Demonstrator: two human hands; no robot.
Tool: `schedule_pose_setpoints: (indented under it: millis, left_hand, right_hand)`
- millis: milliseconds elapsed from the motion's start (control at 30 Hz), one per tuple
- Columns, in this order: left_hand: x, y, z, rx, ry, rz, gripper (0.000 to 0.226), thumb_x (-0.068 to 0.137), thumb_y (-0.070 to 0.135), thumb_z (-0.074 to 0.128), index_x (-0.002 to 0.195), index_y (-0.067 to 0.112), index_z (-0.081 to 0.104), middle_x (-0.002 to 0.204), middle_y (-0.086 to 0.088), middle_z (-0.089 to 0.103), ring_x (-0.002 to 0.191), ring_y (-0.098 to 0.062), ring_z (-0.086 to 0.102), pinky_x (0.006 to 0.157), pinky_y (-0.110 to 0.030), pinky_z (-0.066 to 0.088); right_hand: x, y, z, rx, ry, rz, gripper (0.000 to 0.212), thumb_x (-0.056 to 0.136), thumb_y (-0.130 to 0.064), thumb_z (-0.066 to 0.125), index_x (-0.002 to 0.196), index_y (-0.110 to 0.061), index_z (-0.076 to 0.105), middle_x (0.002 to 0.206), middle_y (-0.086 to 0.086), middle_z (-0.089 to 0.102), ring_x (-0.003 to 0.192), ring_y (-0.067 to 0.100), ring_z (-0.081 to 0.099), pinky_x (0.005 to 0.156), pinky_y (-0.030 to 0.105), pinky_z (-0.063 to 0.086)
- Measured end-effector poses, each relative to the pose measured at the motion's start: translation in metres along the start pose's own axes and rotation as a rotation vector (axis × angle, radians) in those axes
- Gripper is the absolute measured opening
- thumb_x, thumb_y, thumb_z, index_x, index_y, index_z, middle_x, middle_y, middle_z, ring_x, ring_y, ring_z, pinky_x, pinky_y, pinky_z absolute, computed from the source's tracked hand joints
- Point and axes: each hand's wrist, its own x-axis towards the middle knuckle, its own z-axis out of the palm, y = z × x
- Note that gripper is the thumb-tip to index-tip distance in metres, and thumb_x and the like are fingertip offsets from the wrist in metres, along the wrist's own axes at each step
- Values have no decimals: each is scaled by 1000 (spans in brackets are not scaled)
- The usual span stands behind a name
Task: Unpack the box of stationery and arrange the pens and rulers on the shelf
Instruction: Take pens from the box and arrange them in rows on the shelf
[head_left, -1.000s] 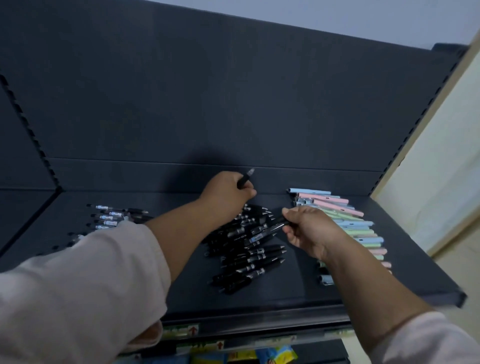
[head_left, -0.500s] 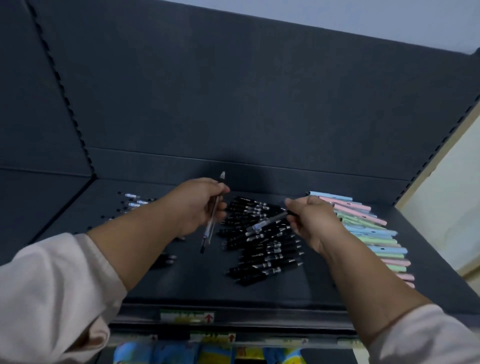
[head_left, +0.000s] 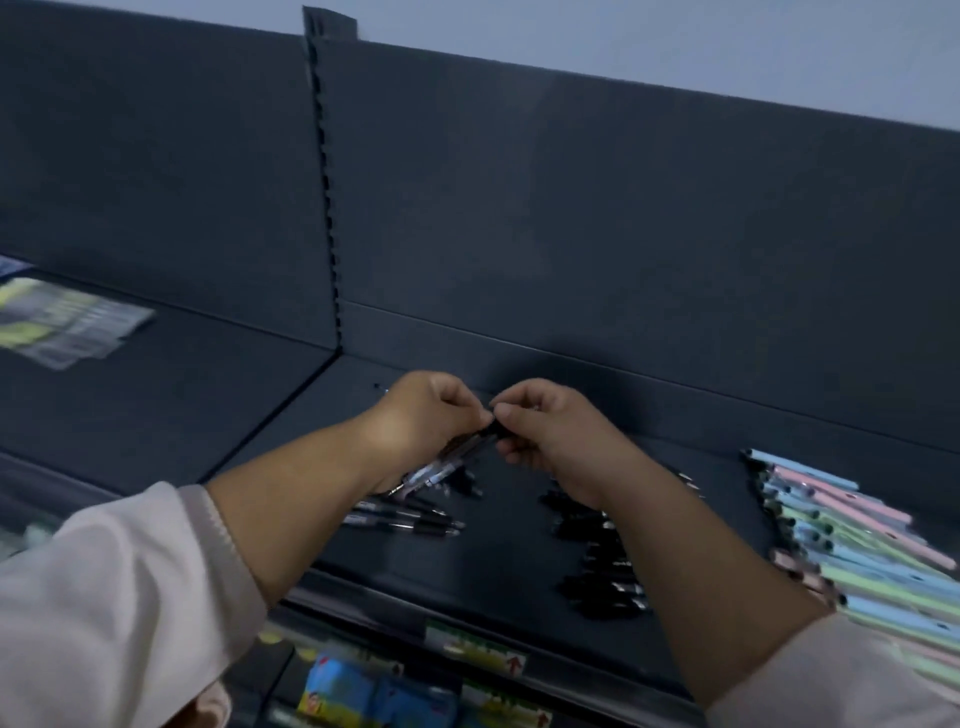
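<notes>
Both hands meet above the dark shelf (head_left: 509, 566). My left hand (head_left: 426, 415) grips a small bunch of clear-barrelled black pens (head_left: 441, 465) that slant down to the left. My right hand (head_left: 545, 431) pinches the upper black end of that bunch, fingertips touching the left thumb. More clear black pens (head_left: 410, 519) lie on the shelf under my left wrist. A pile of black pens (head_left: 602, 577) lies under my right forearm, partly hidden. Pastel blue, pink and green pens (head_left: 852, 540) lie in a row at the right.
A slotted upright (head_left: 324, 176) divides the shelf back. On the neighbouring shelf at far left lie blurred clear packets (head_left: 62, 322). Price labels (head_left: 478, 649) line the shelf's front edge, and colourful packs (head_left: 374, 696) sit on the level below.
The view has swung left. My hands, apart before with a pen in each, have come together; the right hand now pinches the top of the pens the left hand holds.
</notes>
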Motion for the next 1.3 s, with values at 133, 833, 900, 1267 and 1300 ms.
schedule_pose_setpoints:
  millis: [133, 833, 900, 1267, 1300]
  left_hand:
    - [-3, -17, -29, 55, 98, -26, 17, 89, 13, 63, 72, 13, 60, 62, 3, 57, 53, -6, 47, 49, -16, 38]
    - [-88, -89, -188, 849, 199, 67, 19, 94, 29, 55, 107, 17, 60, 100, -1, 54, 96, -21, 53, 81, -29, 44]
    - [-106, -98, -219, 918, 230, 63, 25, 94, 32, 54, 114, 17, 57, 105, -2, 52, 100, -21, 52, 84, -31, 44]
    - [-241, -170, -411, 1120, 489, -132, 47, 85, 40, 61, 125, 18, 50, 115, -7, 52, 110, -31, 50, 91, -44, 45]
    - [-256, -178, -428, 1126, 510, -175, 48, 85, 40, 60, 127, 18, 49, 118, -7, 51, 112, -32, 49, 92, -44, 44]
  right_hand:
    - [19, 13, 23, 122, 63, 83, 16, 94, -4, 55, 80, -11, 56, 67, 6, 61, 52, 10, 60, 50, 20, 51]
    - [24, 1, 156, -1159, 118, -200, 22, 95, -27, 51, 109, -13, 61, 108, 6, 62, 100, 23, 57, 79, 32, 49]
    - [22, -7, 197, -1190, 48, -301, 24, 96, -31, 51, 110, -13, 60, 111, 7, 60, 105, 24, 53, 84, 34, 47]
    - [11, -26, 454, -1122, -292, -645, 49, 96, -36, 51, 139, -14, 45, 143, 6, 42, 129, 25, 37, 106, 32, 31]
    - [9, -26, 479, -1117, -328, -663, 51, 96, -37, 49, 141, -14, 42, 146, 5, 39, 133, 24, 34, 108, 31, 28]
